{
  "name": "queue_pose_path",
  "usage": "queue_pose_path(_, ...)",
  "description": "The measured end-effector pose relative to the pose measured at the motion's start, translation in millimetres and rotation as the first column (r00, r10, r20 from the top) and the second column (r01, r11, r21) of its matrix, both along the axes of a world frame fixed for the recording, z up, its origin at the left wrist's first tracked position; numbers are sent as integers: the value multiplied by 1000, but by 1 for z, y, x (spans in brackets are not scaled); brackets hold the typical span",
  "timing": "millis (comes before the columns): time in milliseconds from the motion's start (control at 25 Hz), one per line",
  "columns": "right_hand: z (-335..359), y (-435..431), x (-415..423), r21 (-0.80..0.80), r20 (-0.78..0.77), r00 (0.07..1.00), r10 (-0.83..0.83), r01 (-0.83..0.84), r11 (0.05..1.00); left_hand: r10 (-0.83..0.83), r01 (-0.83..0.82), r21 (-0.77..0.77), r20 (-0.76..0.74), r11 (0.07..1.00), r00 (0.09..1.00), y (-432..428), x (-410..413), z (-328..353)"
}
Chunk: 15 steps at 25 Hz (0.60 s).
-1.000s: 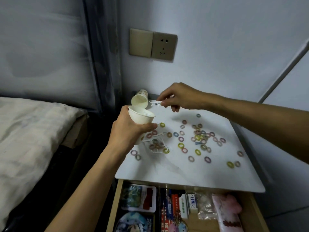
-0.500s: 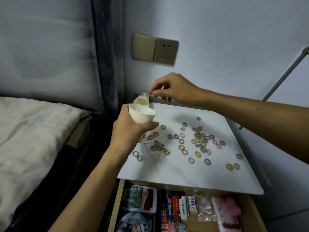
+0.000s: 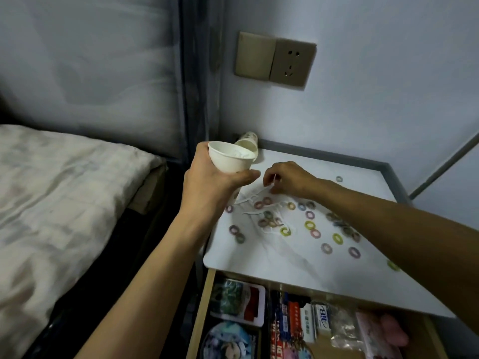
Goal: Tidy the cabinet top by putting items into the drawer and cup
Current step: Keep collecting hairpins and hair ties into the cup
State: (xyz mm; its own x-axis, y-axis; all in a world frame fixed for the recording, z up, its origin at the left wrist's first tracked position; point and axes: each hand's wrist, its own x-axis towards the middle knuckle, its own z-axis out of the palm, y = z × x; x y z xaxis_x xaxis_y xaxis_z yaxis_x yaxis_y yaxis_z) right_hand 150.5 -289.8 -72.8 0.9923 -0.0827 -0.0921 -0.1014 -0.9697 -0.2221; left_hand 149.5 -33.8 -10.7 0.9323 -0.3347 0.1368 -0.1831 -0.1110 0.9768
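Though at cabinet edge (image 3: 211, 251), cup (image 3: 229, 158) aloft

Left hand (image 3: 207, 183) grips cup (image 3: 229, 159), right hand (image 3: 289, 178) stick (image 3: 273, 179)

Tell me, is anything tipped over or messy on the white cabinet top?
Yes. A paper cup lies tipped on its side in the back left corner. Colourful little rings are scattered over the cabinet top, tangled with thin white sticks. The left hand holds a white cup; the right hand pinches one stick.
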Motion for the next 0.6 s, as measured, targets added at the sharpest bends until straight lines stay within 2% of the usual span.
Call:
queue_pose_path(120, -3, -3, -2, 84, 11, 998, -62, 61, 995, -6, 6, -2, -14, 1000, 1000, -1, -1, -1)
queue_pose_path(360, -7, -3, -8, 153, 2, 990, -142, 140, 978, -13, 13, -10, -50, 1000, 999, -2, -3, 2)
queue_pose_path(480, -3, -8, -8, 215, 87, 975, -202, 180, 960, -27, 26, -17, -67, 1000, 997, -6, -5, 3)
queue_pose_path(600, 5, -19, -11, 179, 106, 973, -205, 184, 967, -34, 32, -22, -92, 999, 995, -8, -6, 4)
